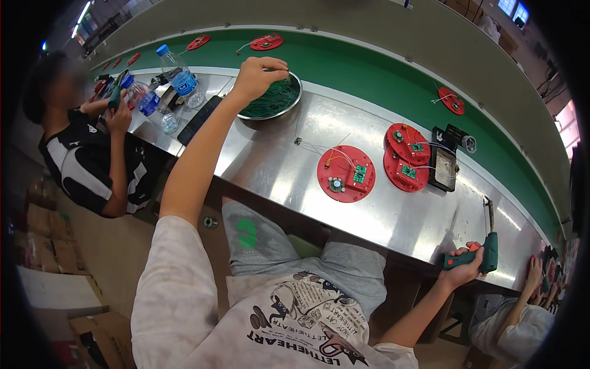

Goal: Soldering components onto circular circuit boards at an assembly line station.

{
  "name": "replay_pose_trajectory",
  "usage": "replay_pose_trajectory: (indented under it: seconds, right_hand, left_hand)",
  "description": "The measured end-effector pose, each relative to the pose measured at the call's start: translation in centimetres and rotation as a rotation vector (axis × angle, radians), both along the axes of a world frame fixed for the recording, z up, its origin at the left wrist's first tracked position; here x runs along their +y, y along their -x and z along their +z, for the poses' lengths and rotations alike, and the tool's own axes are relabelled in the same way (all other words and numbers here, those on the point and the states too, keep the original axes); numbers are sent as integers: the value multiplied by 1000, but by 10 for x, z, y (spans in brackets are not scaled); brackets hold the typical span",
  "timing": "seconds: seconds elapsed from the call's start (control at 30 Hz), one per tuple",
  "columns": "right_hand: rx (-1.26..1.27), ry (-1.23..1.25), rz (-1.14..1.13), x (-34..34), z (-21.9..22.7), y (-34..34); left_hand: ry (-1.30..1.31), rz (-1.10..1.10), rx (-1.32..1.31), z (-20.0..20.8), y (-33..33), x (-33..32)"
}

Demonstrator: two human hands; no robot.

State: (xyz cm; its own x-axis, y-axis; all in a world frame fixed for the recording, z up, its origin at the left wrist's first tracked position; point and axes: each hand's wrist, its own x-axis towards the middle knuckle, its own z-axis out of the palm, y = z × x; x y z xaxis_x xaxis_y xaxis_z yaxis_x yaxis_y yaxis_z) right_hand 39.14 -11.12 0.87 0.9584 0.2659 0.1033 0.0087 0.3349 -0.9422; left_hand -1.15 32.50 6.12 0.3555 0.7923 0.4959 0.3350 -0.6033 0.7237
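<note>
Over a metal bowl [297,101] full of thin green wires [273,100], my left hand [257,75] is reached far out, its fingertips pinched together. Whether a wire is between them I cannot make out. My right hand [465,270] grips the handle of a green soldering gun [490,253] at the bench's right side, its thin metal tip pointing away from me. Between my hands lies a round red plate [332,161] with a small green circuit board [359,174] and loose thin wires. Right of it, two more red plates [398,161] overlap.
A black stand with a tray [444,169] is beside the stacked plates. Red plates [452,100] are spread along the green strip [344,64] behind the metal bench. Two plastic bottles [183,83] stand or lean left of the bowl. People [92,147] work on both sides.
</note>
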Motion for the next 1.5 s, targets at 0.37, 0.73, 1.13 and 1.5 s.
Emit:
replay_pose_trajectory:
  seconds: [0.37,0.73,1.13,1.5]
  right_hand:
    - [-17,-26,63,-3,-3,1]
    - [-205,-60,499,-32,-5,52]
    - [-254,215,886,29,-9,116]
    - [-262,239,879,27,-3,111]
  left_hand:
    - [223,-19,-265,-13,3,-6]
    - [-205,-125,42,1,-69,-181]
    - [-375,-182,111,-63,-88,-194]
    - [-510,-208,143,-71,-90,-190]
